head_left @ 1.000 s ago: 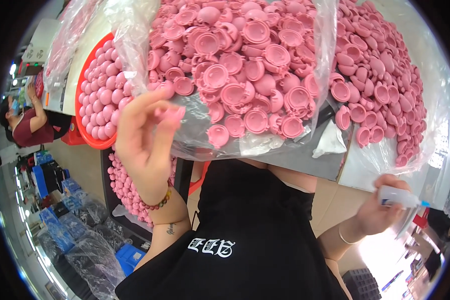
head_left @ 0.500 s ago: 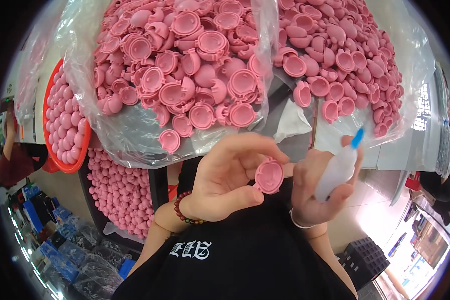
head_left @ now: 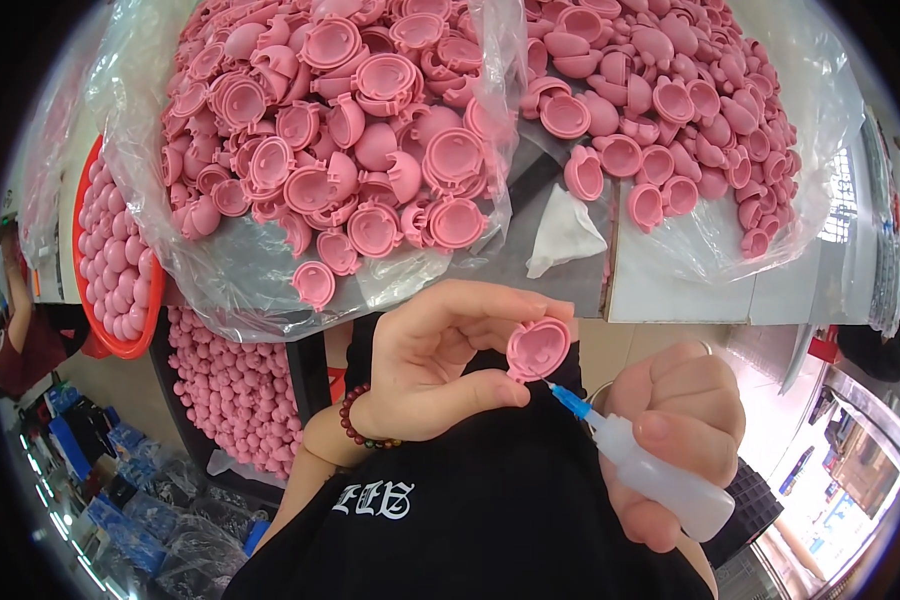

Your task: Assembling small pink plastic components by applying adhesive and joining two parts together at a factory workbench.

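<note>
My left hand (head_left: 438, 358) pinches a pink plastic half-shell (head_left: 538, 350) between thumb and fingers, its hollow side facing me. Wrapped in my right hand (head_left: 675, 430) is a translucent white squeeze bottle (head_left: 670, 482) with a blue needle tip (head_left: 570, 402). The thin needle points up and left, its end at the lower rim of the half-shell; whether it touches, I cannot tell. Beyond my hands lies a heap of pink half-shells (head_left: 375, 230) on clear plastic sheeting, with rings and small tabs on their rims.
A second heap of smoother pink half-shells (head_left: 670, 100) lies at the right. Between the heaps is a crumpled white tissue (head_left: 565, 232). At the left stand a red basket (head_left: 156, 310) of pink balls and a dark bin (head_left: 312, 375) of small pink pieces. Another person's arm (head_left: 18, 290) shows far left.
My right hand has turned the bottle over, bringing its blue tip from pointing up and away to the half-shell. The left hand still holds the half-shell. The view has shifted slightly.
</note>
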Demonstrator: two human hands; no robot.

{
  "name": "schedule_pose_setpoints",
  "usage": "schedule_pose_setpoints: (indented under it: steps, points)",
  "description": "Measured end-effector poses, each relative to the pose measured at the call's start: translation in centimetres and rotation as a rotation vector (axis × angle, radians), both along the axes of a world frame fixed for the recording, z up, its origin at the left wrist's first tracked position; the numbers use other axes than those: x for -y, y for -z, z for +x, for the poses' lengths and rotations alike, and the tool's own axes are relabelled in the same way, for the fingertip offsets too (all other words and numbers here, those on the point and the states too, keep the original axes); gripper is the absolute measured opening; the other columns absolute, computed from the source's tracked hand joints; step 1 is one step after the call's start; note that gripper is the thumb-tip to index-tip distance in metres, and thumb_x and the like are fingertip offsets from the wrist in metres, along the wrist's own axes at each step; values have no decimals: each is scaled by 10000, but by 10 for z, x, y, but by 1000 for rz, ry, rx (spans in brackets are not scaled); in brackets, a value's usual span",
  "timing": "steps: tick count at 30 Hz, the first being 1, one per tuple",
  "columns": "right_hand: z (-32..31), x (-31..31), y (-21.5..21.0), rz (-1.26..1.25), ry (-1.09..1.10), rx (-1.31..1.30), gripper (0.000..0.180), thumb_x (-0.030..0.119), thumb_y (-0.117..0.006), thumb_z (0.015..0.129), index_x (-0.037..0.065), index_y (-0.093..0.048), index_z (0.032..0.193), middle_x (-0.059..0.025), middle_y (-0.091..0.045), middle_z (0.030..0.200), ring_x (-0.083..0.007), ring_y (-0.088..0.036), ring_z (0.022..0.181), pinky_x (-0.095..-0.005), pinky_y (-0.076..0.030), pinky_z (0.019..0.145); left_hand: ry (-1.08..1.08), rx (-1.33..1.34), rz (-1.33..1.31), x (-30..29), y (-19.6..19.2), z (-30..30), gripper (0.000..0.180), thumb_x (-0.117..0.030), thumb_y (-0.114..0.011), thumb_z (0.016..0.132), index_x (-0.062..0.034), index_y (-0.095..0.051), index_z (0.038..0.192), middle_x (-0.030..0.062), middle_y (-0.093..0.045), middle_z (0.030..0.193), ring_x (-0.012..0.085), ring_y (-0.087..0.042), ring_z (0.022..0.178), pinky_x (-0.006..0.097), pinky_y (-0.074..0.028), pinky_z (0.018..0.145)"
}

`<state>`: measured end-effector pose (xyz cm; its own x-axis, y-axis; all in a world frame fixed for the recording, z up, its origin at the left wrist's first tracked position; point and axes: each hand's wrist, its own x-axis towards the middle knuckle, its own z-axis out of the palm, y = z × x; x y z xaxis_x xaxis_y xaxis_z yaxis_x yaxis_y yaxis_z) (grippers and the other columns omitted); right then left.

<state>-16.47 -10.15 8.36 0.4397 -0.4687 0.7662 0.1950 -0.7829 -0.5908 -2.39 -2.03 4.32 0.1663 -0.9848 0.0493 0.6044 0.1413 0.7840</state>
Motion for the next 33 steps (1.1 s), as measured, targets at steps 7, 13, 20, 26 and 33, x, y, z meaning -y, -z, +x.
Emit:
schedule_pose_setpoints:
  steps: [7, 13, 20, 26, 33]
  points:
    - [0, -2, -2, 16, -10, -76, 564, 524, -434, 794, -33, -520, 793, -27, -378, 584, -110, -322, 447, -227, -202, 362, -9, 19, -7, 1, -2, 0, 473, -91, -709, 656, 21, -428, 1020, 267, -509, 1025, 234, -591, 828, 306, -499, 723]
    - [4, 1, 4, 14, 33, 36, 578, 527, -403, 804, -39, -521, 819, -32, -382, 576, -115, -333, 438, -236, -198, 364, -7, 30, -11, 0, -1, 0, 469, -87, -718, 646, 24, -440, 1008, 265, -516, 1018, 232, -585, 844, 311, -481, 745]
    - [5, 2, 5, 10, 45, 25, 599, 533, -397, 802, -49, -525, 858, -32, -384, 581, -119, -327, 452, -244, -199, 381, -5, 44, -19, 0, -2, 1, 464, -75, -722, 638, 30, -451, 999, 272, -515, 1014, 236, -582, 842, 316, -477, 746]
    - [4, 4, 5, 5, 42, 10, 602, 523, -368, 817, -55, -518, 884, -39, -391, 626, -117, -331, 490, -241, -202, 398, -4, 49, -48, -1, -2, 2, 458, -53, -720, 632, 37, -454, 995, 287, -508, 1013, 258, -580, 853, 334, -480, 744]
    - [2, 4, 4, 5, 36, 5, 601, 517, -360, 823, -60, -515, 883, -34, -386, 622, -111, -325, 485, -237, -195, 398, 57, 6, -149, -1, 0, 7, 422, 72, -621, 688, 84, -453, 1075, 234, -488, 1102, 256, -519, 1004, 334, -440, 843]
